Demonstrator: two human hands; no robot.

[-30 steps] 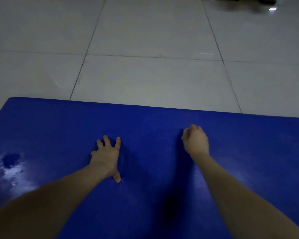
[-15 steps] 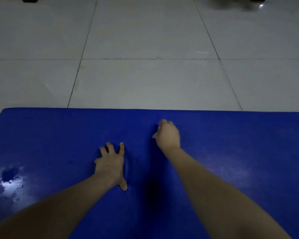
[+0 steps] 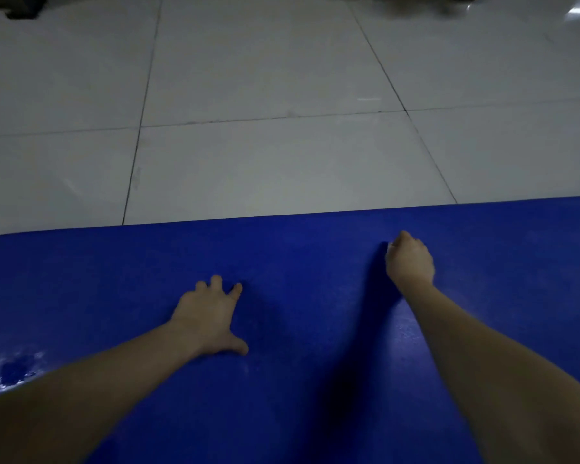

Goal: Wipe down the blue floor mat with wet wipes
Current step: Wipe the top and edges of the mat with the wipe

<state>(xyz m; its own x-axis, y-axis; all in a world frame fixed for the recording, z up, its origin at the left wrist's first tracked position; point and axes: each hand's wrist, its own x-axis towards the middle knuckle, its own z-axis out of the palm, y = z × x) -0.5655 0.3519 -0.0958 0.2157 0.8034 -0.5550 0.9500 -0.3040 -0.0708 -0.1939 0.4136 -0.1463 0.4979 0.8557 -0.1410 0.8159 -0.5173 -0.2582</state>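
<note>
The blue floor mat [image 3: 114, 279] fills the lower half of the frame, its long axis running left to right and its far edge slanting slightly up toward the right. Near that edge, right of centre, the right hand [image 3: 410, 259] is fisted knuckles-up on the mat, bunched over what looks like a wet wipe [image 3: 389, 248], of which only a pale sliver shows at the thumb side. The left hand [image 3: 208, 316] lies flat at centre, fingers spread, bracing closer to the camera. The right hand is nearer the far edge, so the next stroke likely runs sideways along it. A wet sheen [image 3: 14, 370] glints at lower left, and pale floor tiles [image 3: 282, 162] lie beyond the mat.
</note>
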